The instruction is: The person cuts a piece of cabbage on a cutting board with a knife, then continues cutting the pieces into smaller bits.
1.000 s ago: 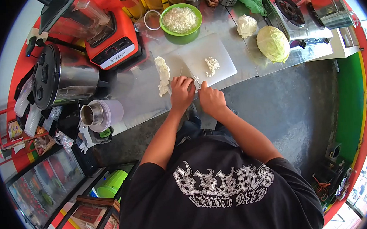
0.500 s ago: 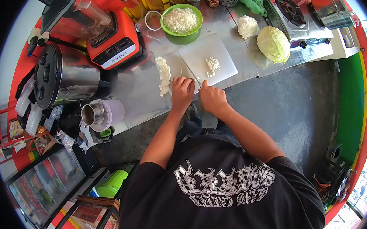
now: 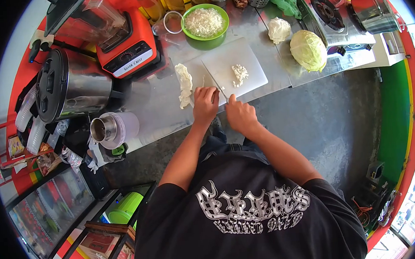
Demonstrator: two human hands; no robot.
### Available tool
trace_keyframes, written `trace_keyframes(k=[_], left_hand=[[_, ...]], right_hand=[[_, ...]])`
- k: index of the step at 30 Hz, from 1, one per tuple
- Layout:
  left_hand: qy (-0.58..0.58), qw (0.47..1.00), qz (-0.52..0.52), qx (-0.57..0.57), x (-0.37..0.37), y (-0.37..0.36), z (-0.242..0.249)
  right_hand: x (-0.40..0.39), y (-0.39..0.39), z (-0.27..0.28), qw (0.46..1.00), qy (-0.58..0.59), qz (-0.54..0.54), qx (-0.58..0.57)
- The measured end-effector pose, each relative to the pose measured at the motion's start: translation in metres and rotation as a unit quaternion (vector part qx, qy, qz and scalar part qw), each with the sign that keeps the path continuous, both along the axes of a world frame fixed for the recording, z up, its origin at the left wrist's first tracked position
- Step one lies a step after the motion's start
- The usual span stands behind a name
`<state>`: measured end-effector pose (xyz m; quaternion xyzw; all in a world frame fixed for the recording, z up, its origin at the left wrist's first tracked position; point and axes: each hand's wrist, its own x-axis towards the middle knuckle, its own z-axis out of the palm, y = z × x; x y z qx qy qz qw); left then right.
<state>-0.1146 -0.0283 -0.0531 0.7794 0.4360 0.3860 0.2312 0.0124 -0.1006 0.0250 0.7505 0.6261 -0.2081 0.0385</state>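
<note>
In the head view my right hand [image 3: 241, 114] is closed around the handle of a knife [image 3: 223, 93], its blade pointing up and left over the near edge of a white cutting board [image 3: 257, 80]. Just left of the blade, my left hand [image 3: 206, 105] has its fingers curled down on the board; what they press on is hidden. A small heap of chopped white pieces [image 3: 239, 73] lies on the board, right of the knife. Pale, crumpled strips [image 3: 184, 85], perhaps peelings, lie left of my left hand.
Behind the board stands a green bowl [image 3: 206, 44] of shredded pale food. To the right are a cabbage [image 3: 309, 51], a smaller whitish lump [image 3: 279, 30] and a stove [image 3: 350, 37]. A red blender [image 3: 127, 51], a large pot [image 3: 86, 85] and a steel-mouthed container [image 3: 116, 128] stand left.
My right hand and the knife have shifted very slightly, with the knife handle dipping a little lower. The board, the heap and the left hand stay nearly the same.
</note>
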Motion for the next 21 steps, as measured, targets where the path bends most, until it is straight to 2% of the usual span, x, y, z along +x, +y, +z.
trace_keyframes(k=[4, 10, 13, 16, 21], left_hand=[[-0.001, 1.000, 0.004, -0.006, -0.001, 0.001, 0.000], [-0.019, 1.000, 0.001, 0.011, 0.000, 0.000, 0.004], [-0.024, 1.000, 0.003, 0.010, -0.001, 0.001, 0.003], [-0.017, 1.000, 0.000, -0.014, -0.002, 0.001, 0.002], [-0.017, 1.000, -0.009, -0.015, -0.004, 0.000, 0.002]], right_hand=[[-0.004, 0.001, -0.008, 0.997, 0.046, -0.055, -0.019], [0.005, 0.019, -0.009, 1.000, 0.024, -0.008, 0.002], [0.000, 0.011, 0.004, 1.000, 0.008, -0.014, -0.006], [-0.007, 0.004, -0.003, 0.999, 0.029, -0.041, -0.011], [0.000, 0.020, -0.015, 0.999, 0.031, -0.024, 0.003]])
